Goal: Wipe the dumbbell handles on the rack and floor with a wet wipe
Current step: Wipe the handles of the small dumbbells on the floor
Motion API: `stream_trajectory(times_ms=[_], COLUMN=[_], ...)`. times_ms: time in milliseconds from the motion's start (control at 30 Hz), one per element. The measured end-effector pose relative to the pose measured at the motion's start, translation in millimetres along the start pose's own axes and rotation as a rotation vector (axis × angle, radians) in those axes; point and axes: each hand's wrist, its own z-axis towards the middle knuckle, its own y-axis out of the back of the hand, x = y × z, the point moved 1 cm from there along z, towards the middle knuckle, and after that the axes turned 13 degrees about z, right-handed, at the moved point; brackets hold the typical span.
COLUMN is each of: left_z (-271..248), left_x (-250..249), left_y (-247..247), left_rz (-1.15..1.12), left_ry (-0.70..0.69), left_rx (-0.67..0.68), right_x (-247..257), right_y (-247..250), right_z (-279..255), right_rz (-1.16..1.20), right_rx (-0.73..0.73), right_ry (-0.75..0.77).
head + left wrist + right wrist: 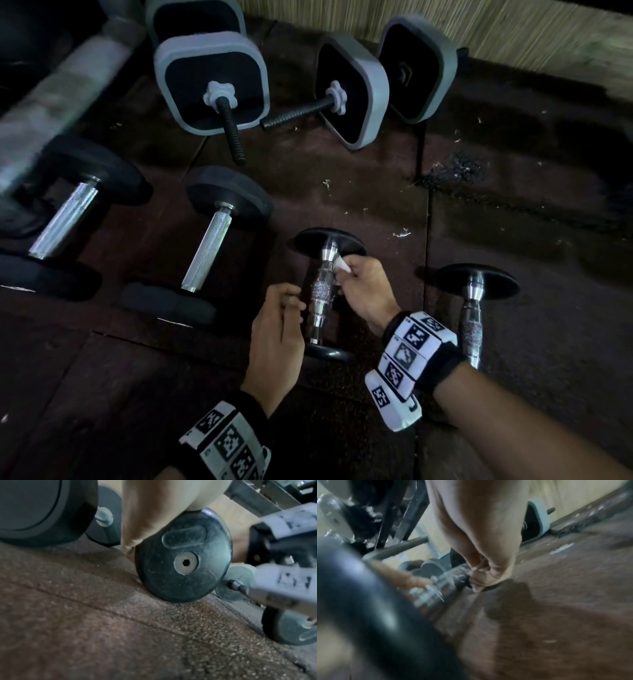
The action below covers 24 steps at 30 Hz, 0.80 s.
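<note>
The right hand (363,291) is pinching a small white wet wipe (342,265) between thumb and fingertips and pressing it to the chrome handle (320,294) of a small dumbbell (325,291) lying on the rubber floor (342,394); the wipe is sitting at the handle's far end, just short of the far plate. The left hand (277,329) is curling loosely beside the handle on the side opposite the wipe, its fingertips at or just off the metal, and I cannot tell whether they are really gripping. The handle is running lengthwise away from the person, one plate beyond the fingers and the other plate (183,559) nearer than them, standing on its rim. Judging by how things lie, this looks like mid-task: the stretch of handle nearer than the fingers appears yet to be wiped, and a matching dumbbell (474,308) just outboard of the right wrist, two black ones beyond the left fingers, and two square-plated ones farther off are waiting. Which handles are already clean is not visible.
</note>
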Motion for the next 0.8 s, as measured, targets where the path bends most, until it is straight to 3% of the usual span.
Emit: stream_trajectory(times_ms=[200, 367, 567, 700, 800], left_z=[2, 2, 4, 2, 1], left_x=[5, 1, 3, -2, -3], left_y=[5, 5, 8, 4, 5], left_rz=[0.053, 0.078, 0.082, 0.098, 0.100], left_ry=[0.001, -0.019, -0.030, -0.032, -0.027], left_rx=[0.086, 0.109, 0.091, 0.091, 0.102], right_x=[5, 7, -5, -2, -7], right_y=[7, 1, 12, 4, 4], right_z=[-31, -18, -48, -29, -41], right_rz=[-0.019, 0.008, -0.063, -0.041, -0.081], right_rx=[0.120, 0.063, 0.158, 0.076, 0.104], right_ry=[0.035, 0.040, 0.129, 0.099, 0.089])
